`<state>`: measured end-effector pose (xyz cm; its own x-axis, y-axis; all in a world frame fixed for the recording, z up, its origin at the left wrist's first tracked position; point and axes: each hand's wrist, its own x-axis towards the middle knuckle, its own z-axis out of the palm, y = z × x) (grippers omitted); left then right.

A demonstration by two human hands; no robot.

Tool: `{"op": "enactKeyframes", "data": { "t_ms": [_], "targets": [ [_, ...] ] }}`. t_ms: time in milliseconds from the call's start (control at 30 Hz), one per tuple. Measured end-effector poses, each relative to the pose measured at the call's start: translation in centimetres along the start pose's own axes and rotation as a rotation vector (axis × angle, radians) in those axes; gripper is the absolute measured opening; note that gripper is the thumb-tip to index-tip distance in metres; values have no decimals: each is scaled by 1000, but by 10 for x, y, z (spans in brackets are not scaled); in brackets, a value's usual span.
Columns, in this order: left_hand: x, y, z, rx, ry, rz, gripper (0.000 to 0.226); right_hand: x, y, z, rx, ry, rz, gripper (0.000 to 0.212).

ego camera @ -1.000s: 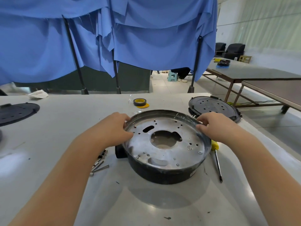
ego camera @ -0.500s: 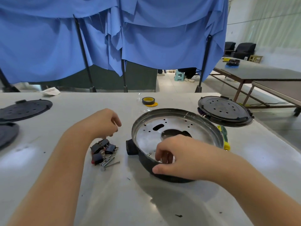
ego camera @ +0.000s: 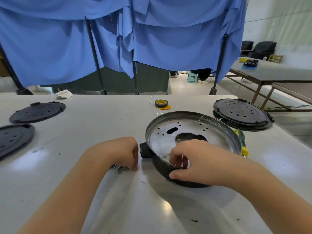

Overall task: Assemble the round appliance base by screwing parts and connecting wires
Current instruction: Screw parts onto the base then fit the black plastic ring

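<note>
The round appliance base (ego camera: 217,130) lies open side up on the white table (ego camera: 101,125). It has a black outer wall, a perforated metal plate inside and a black stub on its left side. My right hand (ego camera: 194,159) grips the base's near rim, thumb on the black wall and fingers curled inside. My left hand (ego camera: 121,152) is lowered just left of the base over a small pile of screws (ego camera: 118,168), fingers curled down to the table. It hides most of the pile and whatever the fingertips hold.
A green-and-yellow screwdriver (ego camera: 242,142) lies against the base's right side. One black perforated lid (ego camera: 241,114) sits at the back right, two more (ego camera: 37,112) (ego camera: 13,139) at the far left. A tape roll (ego camera: 161,103) lies behind the base. The table edge runs close on the right.
My left hand has dropped from above the small parts onto the pile, covering the black parts seen before. My right hand stays on the base's near rim.
</note>
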<state>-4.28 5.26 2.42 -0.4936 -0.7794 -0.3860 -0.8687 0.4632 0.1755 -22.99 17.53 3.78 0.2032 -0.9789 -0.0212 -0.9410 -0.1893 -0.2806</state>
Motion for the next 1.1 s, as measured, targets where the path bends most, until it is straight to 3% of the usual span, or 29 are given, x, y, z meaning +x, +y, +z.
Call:
{"op": "enactKeyframes", "data": {
  "t_ms": [233,433,567,700,800,967,1100],
  "targets": [
    [-7,-4,7,-60,88,60,13,-3,-1,0,5,-16,0,20],
    [-21,-18,9,-373,270,162,11,-4,-3,-3,24,0,12,32],
    [-38,-26,7,-768,339,227,8,-8,-11,-3,112,200,-12,38],
    [-55,-13,8,-1273,316,321,13,-17,-27,8,342,457,-76,25],
    [-63,8,13,-1455,297,393,18,-24,-36,17,561,577,-70,20],
    [-69,34,26,-1374,270,512,6,-33,-38,30,720,637,-57,28],
    [-73,31,27,-1138,324,508,7,-36,-31,34,694,577,-45,43]
  ]
}}
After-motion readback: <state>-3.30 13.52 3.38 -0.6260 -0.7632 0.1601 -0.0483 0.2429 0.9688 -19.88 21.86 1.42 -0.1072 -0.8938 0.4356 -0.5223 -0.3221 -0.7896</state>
